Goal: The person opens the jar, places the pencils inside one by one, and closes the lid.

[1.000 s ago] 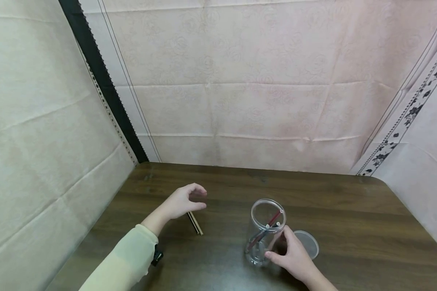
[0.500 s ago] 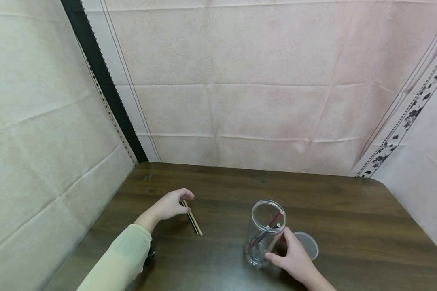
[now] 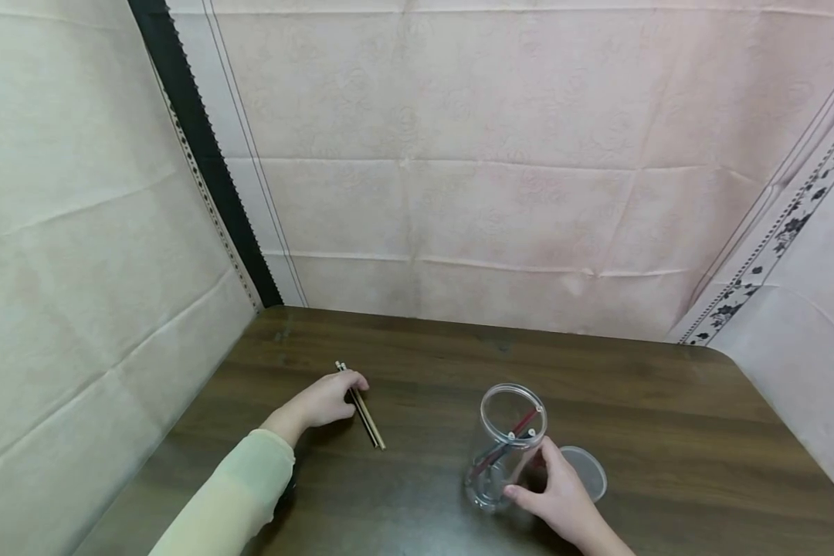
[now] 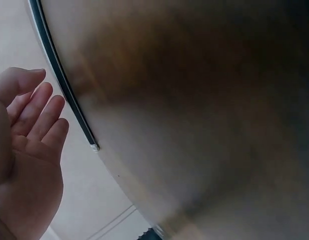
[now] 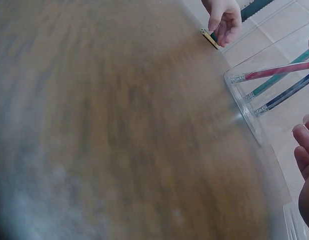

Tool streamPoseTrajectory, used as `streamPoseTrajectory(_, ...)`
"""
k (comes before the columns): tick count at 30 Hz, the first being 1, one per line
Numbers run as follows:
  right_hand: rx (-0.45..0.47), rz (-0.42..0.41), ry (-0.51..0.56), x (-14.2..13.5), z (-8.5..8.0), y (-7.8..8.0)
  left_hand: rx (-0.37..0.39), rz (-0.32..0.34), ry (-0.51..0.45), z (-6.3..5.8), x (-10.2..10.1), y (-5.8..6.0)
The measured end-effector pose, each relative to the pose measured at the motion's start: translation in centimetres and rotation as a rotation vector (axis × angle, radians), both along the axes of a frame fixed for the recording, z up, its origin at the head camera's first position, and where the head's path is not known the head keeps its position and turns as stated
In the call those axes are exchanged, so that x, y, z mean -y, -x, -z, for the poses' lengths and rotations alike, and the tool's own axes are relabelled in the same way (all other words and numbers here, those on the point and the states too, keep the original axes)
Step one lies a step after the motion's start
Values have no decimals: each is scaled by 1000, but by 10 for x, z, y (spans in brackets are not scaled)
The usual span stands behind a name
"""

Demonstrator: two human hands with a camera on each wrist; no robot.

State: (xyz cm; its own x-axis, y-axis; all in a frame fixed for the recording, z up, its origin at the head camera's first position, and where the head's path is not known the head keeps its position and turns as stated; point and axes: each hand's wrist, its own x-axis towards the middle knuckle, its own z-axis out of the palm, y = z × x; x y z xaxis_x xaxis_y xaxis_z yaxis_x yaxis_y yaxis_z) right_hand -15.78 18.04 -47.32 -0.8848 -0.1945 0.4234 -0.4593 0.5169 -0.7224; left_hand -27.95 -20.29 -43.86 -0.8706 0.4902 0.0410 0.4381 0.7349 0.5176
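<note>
A gold and a dark pencil point(image 3: 369, 422) lie side by side on the table at left. My left hand point(image 3: 325, 398) is over them, thumb and fingers spread to either side. In the left wrist view a dark pencil point(image 4: 80, 117) passes beside the loosely bent fingers, with no grip visible. My right hand point(image 3: 563, 496) holds the lower side of a clear jar point(image 3: 485, 457), thumb in front and fingers behind. Leaning inside are a red pencil point(image 5: 274, 72), a green pencil point(image 5: 274, 82) and a dark blue pencil point(image 5: 287, 92).
A round translucent lid point(image 3: 587, 472) lies on the brown wooden table point(image 3: 417, 371), just right of the jar and behind my right hand. Pale cloth point(image 3: 500, 193) hangs along the back and both sides of the table.
My left hand has moved left and down onto the two pencils, whose far ends now show beyond it. The right hand and jar have stayed in place.
</note>
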Motion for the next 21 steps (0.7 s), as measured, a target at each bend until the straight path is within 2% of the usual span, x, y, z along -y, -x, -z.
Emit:
streamPoseTrajectory(5,23,6,6,1,-2,-1,-16,63,21,0,-7,-4)
streamPoseTrajectory(11,55,14,7,1,0,0,48,131,33,-4,-19,-15)
streamPoseTrajectory(15,52,15,7,0,0,0,36,177,88,-2,-23,-20)
streamPoseTrajectory(21,50,14,10,0,0,0,22,194,171,-1,-25,-29)
